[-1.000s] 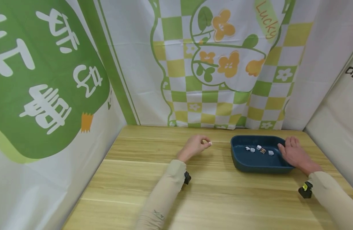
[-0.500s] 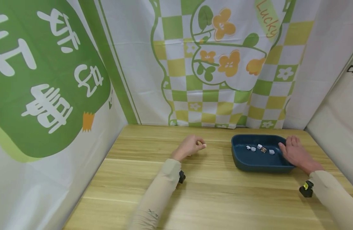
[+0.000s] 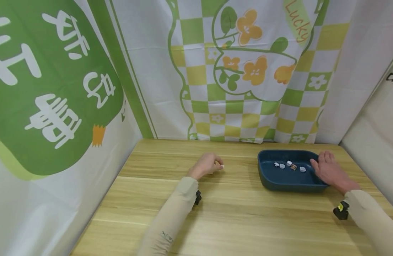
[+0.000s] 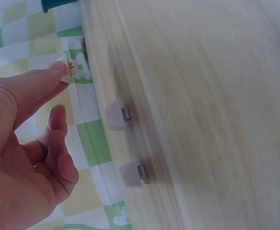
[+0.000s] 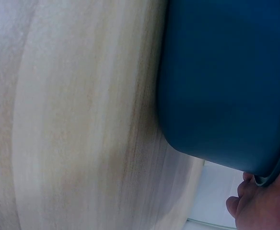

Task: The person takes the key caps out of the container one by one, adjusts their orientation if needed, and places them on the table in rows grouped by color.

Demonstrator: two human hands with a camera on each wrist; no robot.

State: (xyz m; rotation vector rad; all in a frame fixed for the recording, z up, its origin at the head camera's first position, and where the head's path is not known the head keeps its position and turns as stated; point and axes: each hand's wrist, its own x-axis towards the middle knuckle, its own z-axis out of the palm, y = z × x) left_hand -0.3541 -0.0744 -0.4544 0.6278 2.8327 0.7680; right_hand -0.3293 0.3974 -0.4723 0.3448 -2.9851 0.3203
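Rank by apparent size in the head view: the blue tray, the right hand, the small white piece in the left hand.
1. blue tray, clearly largest.
2. right hand, resting on the tray's right rim.
3. small white piece, pinched by the left hand, far smallest.

The small pieces (image 3: 289,165) inside the blue tray (image 3: 279,183) are too small to identify. The right hand (image 5: 262,206) is cut by the picture's edge under the tray rim. The bench (image 4: 202,120) is blurred.
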